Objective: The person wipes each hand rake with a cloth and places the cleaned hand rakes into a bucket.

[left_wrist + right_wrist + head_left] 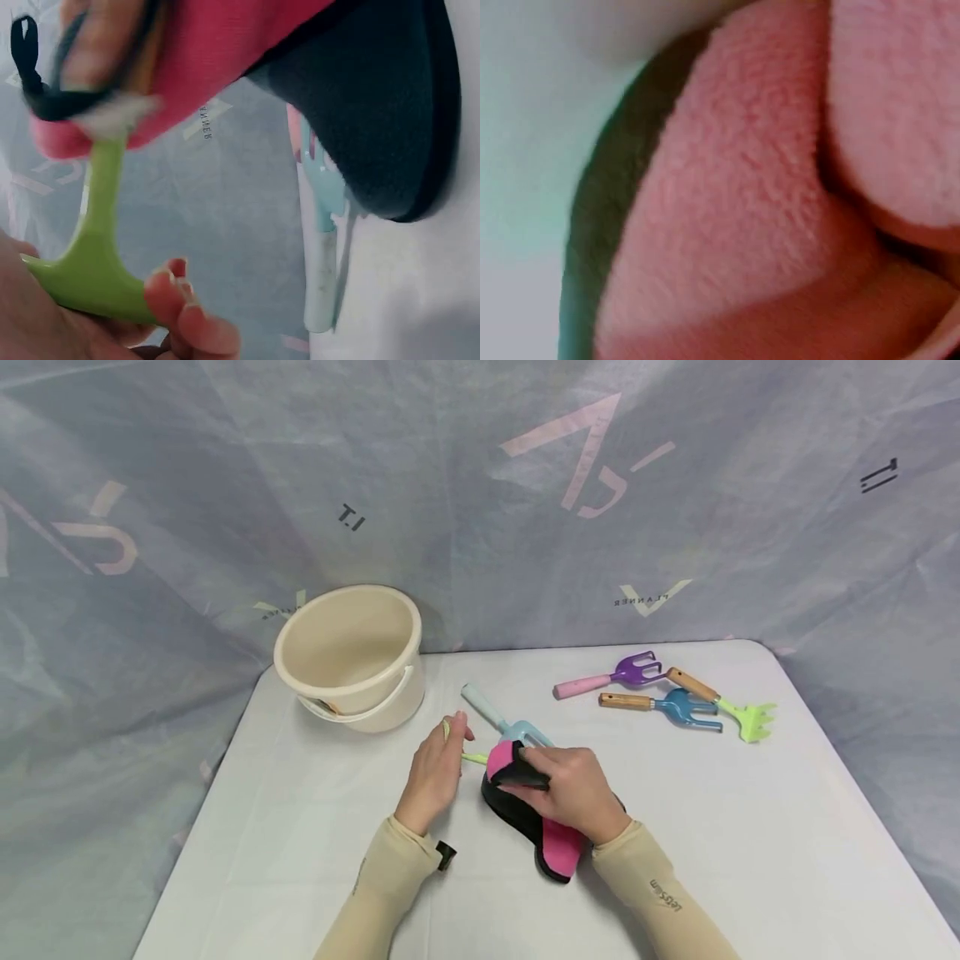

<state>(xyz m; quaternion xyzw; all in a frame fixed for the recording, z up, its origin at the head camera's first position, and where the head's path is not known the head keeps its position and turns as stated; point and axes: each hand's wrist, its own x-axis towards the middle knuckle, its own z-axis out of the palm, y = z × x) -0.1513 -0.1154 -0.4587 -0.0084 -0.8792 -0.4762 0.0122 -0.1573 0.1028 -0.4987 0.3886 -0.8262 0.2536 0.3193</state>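
My left hand [435,777] holds the head of a light-green garden hand tool [97,270]. Its fingers curl about the broad end, so the working edge is hidden. My right hand [573,789] grips a pink and black cloth [562,847], folded over the tool's wooden handle, which shows only as a blurred brown strip. A black cord loop [26,45] hangs beside that handle in the left wrist view. Fuzzy pink fabric with a dark border fills much of the right wrist view. Just beyond the cloth lies a light-blue garden fork [487,706], partly covered by it.
A cream bucket [405,702] with its handle down stands at the table's back left. At the back right lie a purple fork [637,670] with a pink handle, a blue fork [682,706] and a green rake [750,722]. A grey printed curtain [465,527] hangs behind.
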